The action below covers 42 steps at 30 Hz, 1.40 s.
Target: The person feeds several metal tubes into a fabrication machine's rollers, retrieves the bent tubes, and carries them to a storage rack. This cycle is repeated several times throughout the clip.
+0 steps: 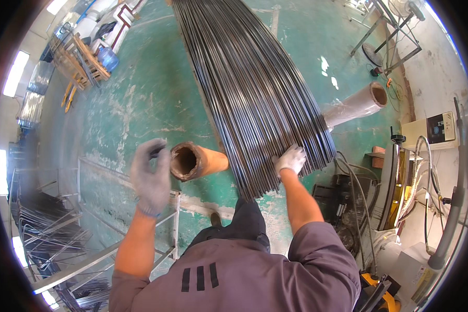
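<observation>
A broad layer of long dark metal rods (255,99) lies side by side in front of me, running away from my body. My right hand (291,159), in a pale work glove, rests on the rods near their close ends, its fingers bent down over them; the fingertips are partly hidden. My left hand (152,174), in a greyish glove, is raised left of the rods. Its fingers curve with a gap to the thumb, and nothing shows between them. Just right of it, an orange-brown tube (208,161) sticks out from under the rods.
A wrapped tube (356,105) juts out on the right side. Machinery with hoses (395,182) stands close on my right. At lower left are a metal frame (127,182) and bent rods (52,223). A wooden pallet (83,62) and blue water bottle (107,58) are far left.
</observation>
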### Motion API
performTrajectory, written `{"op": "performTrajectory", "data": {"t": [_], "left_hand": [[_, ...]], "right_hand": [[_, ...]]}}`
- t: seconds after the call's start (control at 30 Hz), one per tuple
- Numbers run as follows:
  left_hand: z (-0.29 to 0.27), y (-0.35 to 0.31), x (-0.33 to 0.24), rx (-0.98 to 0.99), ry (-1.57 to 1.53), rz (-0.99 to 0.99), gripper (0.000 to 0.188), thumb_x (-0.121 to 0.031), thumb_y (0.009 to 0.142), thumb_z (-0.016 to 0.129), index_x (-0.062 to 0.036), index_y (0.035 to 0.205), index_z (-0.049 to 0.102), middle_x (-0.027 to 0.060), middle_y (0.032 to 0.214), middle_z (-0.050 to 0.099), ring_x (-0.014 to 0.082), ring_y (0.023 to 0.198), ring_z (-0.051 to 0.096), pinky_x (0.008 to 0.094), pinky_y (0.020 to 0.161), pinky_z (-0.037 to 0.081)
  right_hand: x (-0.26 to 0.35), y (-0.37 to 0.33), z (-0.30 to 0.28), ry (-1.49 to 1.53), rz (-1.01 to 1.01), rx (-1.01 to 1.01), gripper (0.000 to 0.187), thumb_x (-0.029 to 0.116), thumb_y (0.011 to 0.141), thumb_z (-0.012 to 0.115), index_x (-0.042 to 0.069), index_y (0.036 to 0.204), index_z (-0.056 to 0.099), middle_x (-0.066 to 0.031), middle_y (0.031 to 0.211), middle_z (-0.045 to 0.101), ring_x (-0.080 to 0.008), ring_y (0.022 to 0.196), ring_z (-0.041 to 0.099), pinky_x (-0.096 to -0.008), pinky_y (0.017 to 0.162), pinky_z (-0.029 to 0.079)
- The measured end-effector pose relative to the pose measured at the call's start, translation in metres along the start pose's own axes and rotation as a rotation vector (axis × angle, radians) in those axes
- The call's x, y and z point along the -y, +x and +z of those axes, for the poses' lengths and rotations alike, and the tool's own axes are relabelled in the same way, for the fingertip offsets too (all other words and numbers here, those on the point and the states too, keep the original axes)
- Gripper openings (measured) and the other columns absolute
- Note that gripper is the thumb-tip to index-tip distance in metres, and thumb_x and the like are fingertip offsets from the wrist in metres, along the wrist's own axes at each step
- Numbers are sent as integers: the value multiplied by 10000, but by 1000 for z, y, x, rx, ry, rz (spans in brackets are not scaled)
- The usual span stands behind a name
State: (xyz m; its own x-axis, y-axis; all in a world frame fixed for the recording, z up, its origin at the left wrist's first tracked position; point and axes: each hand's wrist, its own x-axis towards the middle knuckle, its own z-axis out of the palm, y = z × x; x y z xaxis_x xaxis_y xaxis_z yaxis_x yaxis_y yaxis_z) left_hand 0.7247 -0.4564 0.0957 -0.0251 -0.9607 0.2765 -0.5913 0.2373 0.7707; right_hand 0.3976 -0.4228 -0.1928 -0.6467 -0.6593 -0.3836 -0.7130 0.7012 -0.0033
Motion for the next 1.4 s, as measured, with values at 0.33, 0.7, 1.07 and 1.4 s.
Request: {"op": "performTrajectory", "data": {"t": [0.33, 0.7, 1.07, 1.4], "left_hand": [[45, 11, 34, 63, -78, -25, 129, -37, 999, 643, 9, 1113, 681, 140, 1020, 717, 230, 916, 709, 341, 869, 558], [27, -15, 28, 15, 153, 639, 281, 29, 854, 692, -55, 1120, 656, 158, 1125, 686, 398, 1022, 674, 491, 925, 554], [50, -63, 13, 237, 26, 779, 220, -15, 757, 771, -113, 941, 701, 61, 920, 737, 281, 959, 713, 562, 1093, 439], [178, -128, 122, 962, -1110, -1048, 377, -388, 1069, 608, -26, 1174, 617, 120, 1074, 681, 294, 1026, 653, 517, 962, 537]], "right_hand": [[0, -6, 39, 201, -97, 178, 480, 416, 889, 802, 43, 1177, 712, -195, 1196, 739, -345, 1145, 717, -468, 976, 576], [-24, -14, -21, 1287, -37, 802, 228, 157, 1005, 722, -65, 1030, 675, -148, 784, 710, -240, 566, 673, -385, 495, 576], [-67, -188, -57, 831, 0, 559, 419, 435, 1061, 617, 39, 926, 643, -24, 698, 583, -133, 569, 539, -328, 511, 460], [-239, -567, -41, 198, 411, 427, 380, 411, 960, 717, 54, 1089, 716, -242, 1043, 749, -421, 1026, 715, -502, 907, 547]]}}
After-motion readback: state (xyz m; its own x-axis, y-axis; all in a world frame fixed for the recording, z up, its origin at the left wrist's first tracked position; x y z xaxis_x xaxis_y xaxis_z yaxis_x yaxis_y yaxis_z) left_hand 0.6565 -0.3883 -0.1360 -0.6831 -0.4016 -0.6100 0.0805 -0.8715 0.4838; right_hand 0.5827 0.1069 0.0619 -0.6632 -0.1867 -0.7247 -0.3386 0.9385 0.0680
